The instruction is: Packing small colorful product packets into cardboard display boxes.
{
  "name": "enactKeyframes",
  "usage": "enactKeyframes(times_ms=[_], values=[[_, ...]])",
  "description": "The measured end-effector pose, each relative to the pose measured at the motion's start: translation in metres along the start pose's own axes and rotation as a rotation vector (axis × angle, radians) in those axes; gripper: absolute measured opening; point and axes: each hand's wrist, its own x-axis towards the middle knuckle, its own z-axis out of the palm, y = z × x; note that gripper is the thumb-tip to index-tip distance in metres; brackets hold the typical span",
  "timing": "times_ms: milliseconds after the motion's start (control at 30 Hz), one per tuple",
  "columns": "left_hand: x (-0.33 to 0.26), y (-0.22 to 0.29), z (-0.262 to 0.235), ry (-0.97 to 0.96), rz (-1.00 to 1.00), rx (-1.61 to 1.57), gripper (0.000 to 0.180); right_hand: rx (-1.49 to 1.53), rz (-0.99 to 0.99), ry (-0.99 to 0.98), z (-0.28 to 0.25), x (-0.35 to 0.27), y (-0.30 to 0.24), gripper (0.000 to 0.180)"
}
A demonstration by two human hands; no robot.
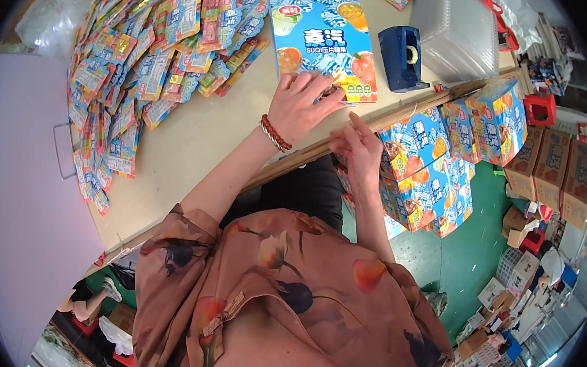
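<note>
A blue printed candy box lies on the worktable near its front edge, its large printed face up. My left hand, with a red beaded bracelet at the wrist, rests on the box's near edge. Its fingers are spread over the printed face and do not wrap round it. Close by on the right, my right hand is at the table's wooden front edge. Its fingers are partly bent and apart, and I see nothing in them. To the right of the box stands a dark blue tape dispenser.
Many small candy packets are heaped across the left of the table. A clear plastic bin stands at the back right. Below the table edge, matching printed boxes are stacked. Brown cartons stand farther right, by a red stool.
</note>
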Motion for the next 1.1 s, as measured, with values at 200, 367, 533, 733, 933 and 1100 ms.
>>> enactKeyframes(times_ms=[200, 367, 533, 733, 933, 1100], values=[[-0.004, -0.002, -0.004, -0.028, 0.022, 0.093, 0.039, -0.434, -0.452, 0.217, -0.026, 0.017, -0.033, 0.029], [-0.006, 0.0, -0.011, -0.172, -0.004, 0.065, 0.053, -0.52, -0.2, -0.005, -0.031, 0.089, -0.064, 0.077], [-0.031, -0.028, -0.003, 0.104, -0.661, -0.454, 0.08, -0.589, -0.027, -0.333, -0.003, 0.113, -0.084, 0.09], [-0.031, -0.008, -0.025, -0.023, -0.861, -1.141, 0.075, -0.27, -0.132, -0.37, 0.0, 0.081, -0.055, 0.078], [-0.017, 0.046, -0.076, -0.068, -0.416, -0.973, 0.082, 0.151, -0.183, -0.185, -0.056, -0.008, -0.05, 0.044], [0.014, 0.091, -0.1, -0.585, 0.082, -0.781, 0.074, 0.12, -0.15, -0.091, -0.263, -0.061, -0.049, 0.074]])
